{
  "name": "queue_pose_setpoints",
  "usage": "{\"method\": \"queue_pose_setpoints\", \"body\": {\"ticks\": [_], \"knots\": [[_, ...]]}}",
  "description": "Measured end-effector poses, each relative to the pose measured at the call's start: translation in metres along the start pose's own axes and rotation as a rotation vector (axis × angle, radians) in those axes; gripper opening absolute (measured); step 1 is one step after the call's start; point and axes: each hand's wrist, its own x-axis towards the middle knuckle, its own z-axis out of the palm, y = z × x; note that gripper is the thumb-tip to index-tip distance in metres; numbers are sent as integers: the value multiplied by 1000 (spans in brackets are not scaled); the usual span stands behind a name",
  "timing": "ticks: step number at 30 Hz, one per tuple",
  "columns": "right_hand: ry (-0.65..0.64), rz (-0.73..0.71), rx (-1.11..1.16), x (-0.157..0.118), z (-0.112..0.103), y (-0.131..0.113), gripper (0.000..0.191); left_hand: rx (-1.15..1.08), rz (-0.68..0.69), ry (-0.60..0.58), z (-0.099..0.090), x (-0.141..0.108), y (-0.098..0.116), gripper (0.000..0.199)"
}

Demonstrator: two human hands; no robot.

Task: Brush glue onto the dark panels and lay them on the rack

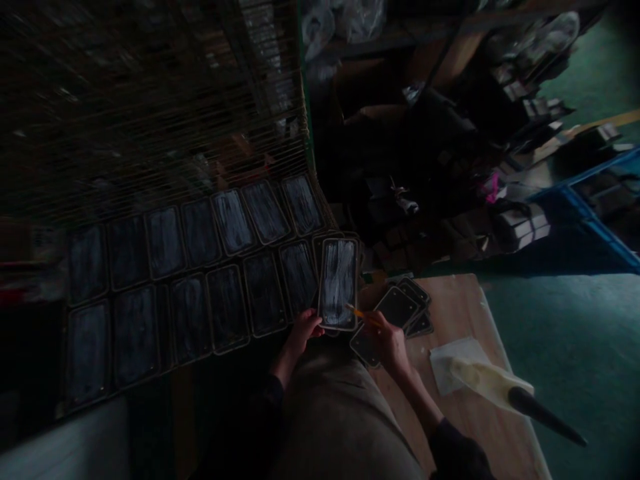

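A dark rectangular panel [339,280] with rounded corners and a light rim lies in front of me, streaked with a whitish coating. At its lower left corner, my left hand [306,328] grips the edge between thumb and fingers. My right hand [389,341] is closed around a thin orange-handled brush [361,313], whose tip meets the panel's lower right part. More panels are stacked beneath the streaked one. Just beyond my right hand, several plain dark panels [397,308] overlap in a loose pile. The scene is dim, so the brush tip is hard to make out.
Two rows of similar streaked panels [230,310] spread to the left, before a wire mesh rack [150,133]. On the right, a wooden board [450,300] bears a white sheet and a pale bottle with a dark nozzle [493,383]. A blue crate [590,220] stands farther right.
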Motion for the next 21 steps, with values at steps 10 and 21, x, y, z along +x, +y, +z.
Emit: {"method": "queue_pose_setpoints", "body": {"ticks": [10, 21], "knots": [[396, 169, 166, -27, -28, -6, 33, -29, 135, -200, 0, -20, 38, 28], [233, -274, -47, 99, 31, -66, 34, 73, -23, -102, -13, -10, 14, 49]]}}
